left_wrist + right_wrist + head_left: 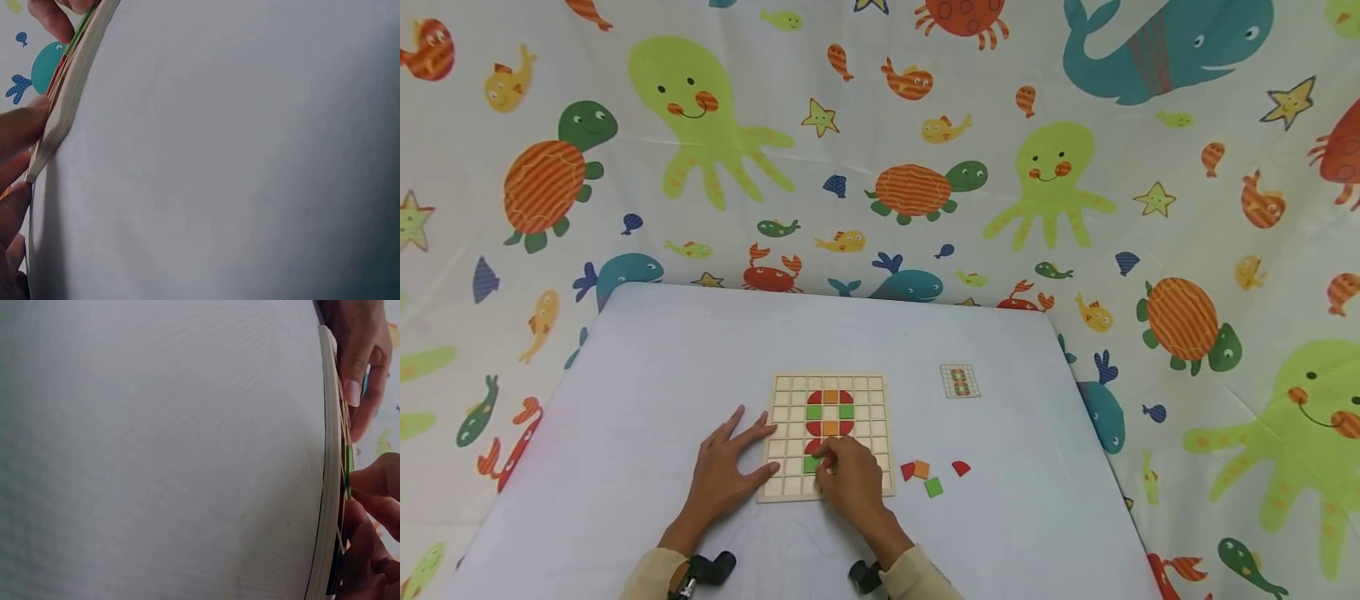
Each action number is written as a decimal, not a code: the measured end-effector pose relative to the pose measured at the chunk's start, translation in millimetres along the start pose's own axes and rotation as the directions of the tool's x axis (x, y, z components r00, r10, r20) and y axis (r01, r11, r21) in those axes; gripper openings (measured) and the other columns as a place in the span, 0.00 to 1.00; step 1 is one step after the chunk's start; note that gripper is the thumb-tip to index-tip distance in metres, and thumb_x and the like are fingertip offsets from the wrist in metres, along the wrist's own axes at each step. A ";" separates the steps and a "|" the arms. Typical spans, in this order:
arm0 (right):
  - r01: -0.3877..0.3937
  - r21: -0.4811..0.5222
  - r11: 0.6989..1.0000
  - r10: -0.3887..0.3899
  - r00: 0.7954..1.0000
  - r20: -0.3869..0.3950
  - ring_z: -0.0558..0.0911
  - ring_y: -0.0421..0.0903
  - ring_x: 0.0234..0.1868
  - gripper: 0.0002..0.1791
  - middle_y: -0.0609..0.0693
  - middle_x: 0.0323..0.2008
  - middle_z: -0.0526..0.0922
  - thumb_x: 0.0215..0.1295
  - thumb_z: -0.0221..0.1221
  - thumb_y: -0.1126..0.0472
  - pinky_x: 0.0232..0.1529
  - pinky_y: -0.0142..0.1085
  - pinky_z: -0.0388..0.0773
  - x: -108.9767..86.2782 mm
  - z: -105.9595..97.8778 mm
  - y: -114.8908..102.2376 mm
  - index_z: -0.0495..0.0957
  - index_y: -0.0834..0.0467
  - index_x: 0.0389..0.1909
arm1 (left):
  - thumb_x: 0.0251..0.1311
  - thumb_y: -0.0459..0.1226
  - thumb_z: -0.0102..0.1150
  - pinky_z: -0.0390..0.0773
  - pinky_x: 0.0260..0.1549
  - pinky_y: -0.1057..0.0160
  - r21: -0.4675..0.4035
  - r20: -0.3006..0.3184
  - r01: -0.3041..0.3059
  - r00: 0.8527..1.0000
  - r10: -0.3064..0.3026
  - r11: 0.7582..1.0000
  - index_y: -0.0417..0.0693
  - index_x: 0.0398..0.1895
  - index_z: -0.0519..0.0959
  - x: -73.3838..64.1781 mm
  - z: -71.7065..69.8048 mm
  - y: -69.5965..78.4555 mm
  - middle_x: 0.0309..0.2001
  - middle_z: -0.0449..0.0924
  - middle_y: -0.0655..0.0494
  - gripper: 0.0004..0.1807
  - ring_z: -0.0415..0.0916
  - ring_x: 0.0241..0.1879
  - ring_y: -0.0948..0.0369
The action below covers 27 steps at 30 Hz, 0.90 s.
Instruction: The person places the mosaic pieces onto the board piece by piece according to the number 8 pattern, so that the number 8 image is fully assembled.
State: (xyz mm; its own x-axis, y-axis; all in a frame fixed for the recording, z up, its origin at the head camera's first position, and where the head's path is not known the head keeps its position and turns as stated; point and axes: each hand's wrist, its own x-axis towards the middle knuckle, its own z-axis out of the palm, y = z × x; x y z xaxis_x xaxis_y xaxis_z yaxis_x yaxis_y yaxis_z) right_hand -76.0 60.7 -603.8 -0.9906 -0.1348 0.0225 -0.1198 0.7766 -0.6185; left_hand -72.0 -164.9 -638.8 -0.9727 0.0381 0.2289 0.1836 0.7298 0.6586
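Note:
A square wooden grid board lies on the white table. Red, orange and green tiles form a ring in its upper middle, with a red tile and a green tile below. My left hand, fingers spread, rests its fingertips and thumb against the board's left edge. Over the lower middle, my right hand has curled fingers and pinches the green tile at its edge; that hand hides the cells beneath it. In the right wrist view a green tile shows edge-on at the fingertips.
Right of the board lie loose tiles: a red quarter-round, an orange square, a green square and another red quarter-round. A small pattern card lies farther back. Behind the table hangs a sea-animal curtain.

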 end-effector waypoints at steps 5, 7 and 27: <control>0.015 0.065 0.998 -0.015 1.000 0.005 0.69 0.30 0.27 0.11 0.37 0.28 0.79 0.59 0.74 0.62 0.25 0.26 0.66 -1.7 -4.3 4.9 0.89 0.45 0.41 | 0.50 0.48 0.81 0.58 0.68 0.26 -0.002 0.008 0.013 1.000 -0.013 1.000 0.53 0.64 0.84 -0.2 1.0 -0.6 0.72 0.78 0.46 0.35 0.60 0.79 0.35; 0.017 0.107 0.994 -0.017 1.000 -0.003 0.69 0.30 0.26 0.12 0.38 0.28 0.80 0.59 0.74 0.63 0.25 0.26 0.66 -2.4 -8.8 8.9 0.89 0.45 0.42 | 0.50 0.48 0.81 0.57 0.68 0.26 -0.004 0.009 0.017 1.000 -0.017 1.000 0.54 0.64 0.84 -0.4 1.6 -0.7 0.72 0.78 0.47 0.35 0.60 0.79 0.35; -0.282 0.128 0.951 0.308 0.909 -0.282 0.72 0.38 0.24 0.15 0.44 0.29 0.83 0.55 0.78 0.63 0.20 0.31 0.66 -43.3 -86.4 91.9 0.89 0.48 0.42 | 0.49 0.47 0.82 0.58 0.68 0.27 -0.010 -0.005 0.007 1.000 -0.007 1.000 0.53 0.64 0.84 -1.0 2.5 -2.1 0.72 0.78 0.45 0.35 0.60 0.79 0.35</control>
State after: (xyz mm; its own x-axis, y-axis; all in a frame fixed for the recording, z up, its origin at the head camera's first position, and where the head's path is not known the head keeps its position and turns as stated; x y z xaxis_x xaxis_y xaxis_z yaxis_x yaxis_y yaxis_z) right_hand -49.8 191.1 -593.8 -0.9556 0.2902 0.0516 0.1743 0.6977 -0.6948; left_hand -71.8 -164.7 -642.2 -0.9732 0.0299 0.2282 0.1786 0.7234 0.6669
